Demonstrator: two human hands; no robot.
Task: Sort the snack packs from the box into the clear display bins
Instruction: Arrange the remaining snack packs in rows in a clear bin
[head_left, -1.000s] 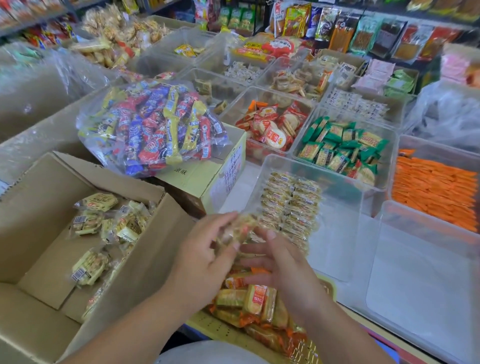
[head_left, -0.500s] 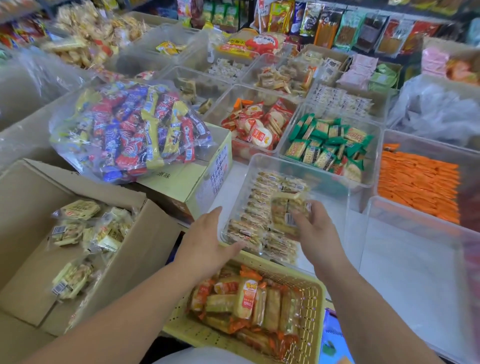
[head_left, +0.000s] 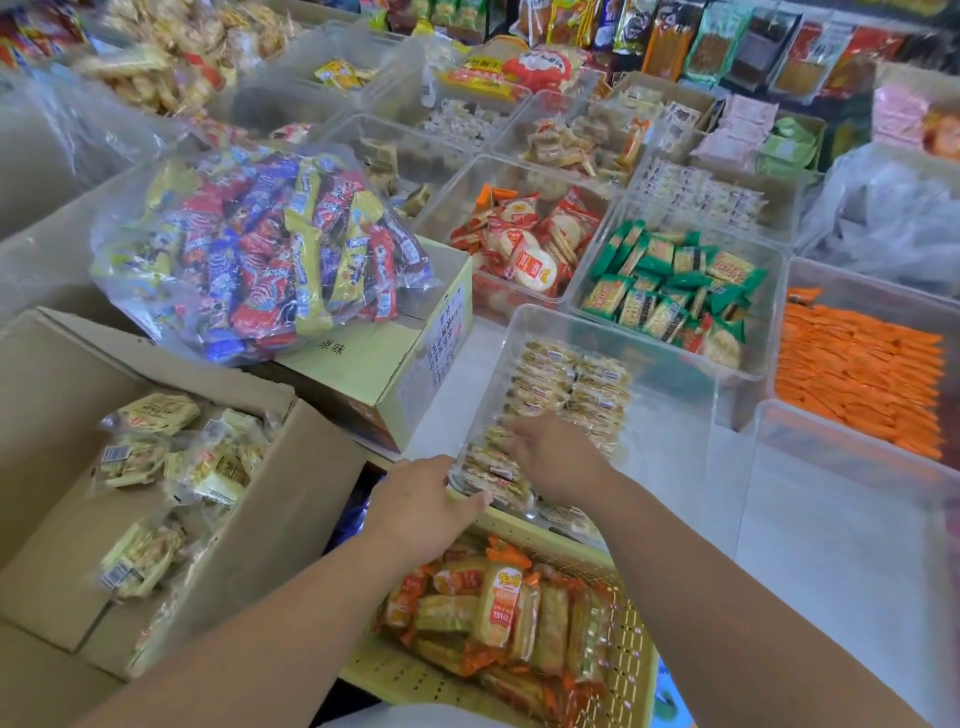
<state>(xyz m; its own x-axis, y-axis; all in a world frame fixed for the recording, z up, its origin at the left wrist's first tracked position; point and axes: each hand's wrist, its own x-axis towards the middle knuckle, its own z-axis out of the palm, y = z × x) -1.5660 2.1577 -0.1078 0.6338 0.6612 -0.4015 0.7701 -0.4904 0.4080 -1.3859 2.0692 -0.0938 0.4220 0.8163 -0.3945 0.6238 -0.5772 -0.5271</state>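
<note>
An open cardboard box (head_left: 47, 415) at the left holds several pale yellow snack packs (head_left: 150, 462). In front of me stands a clear bin (head_left: 680, 364) with rows of brownish snack packs (head_left: 571, 387) in its left half. My right hand (head_left: 558, 460) reaches into that bin, fingers stretched left onto the nearest packs. My left hand (head_left: 418, 506) lies palm down with straight fingers at the bin's near left corner, holding nothing.
A yellow perforated basket (head_left: 636, 654) of orange-wrapped packs sits under my arms. A bag of mixed candy (head_left: 260, 249) lies on a closed carton (head_left: 374, 364). Behind are bins of red-wrapped crackers (head_left: 524, 249), green packs (head_left: 670, 291) and orange packs (head_left: 857, 374). An empty clear bin (head_left: 831, 519) stands at the right.
My right hand carried a pack from above the basket into the clear bin and lowered it onto the rows. My left hand moved up beside the bin's near corner.
</note>
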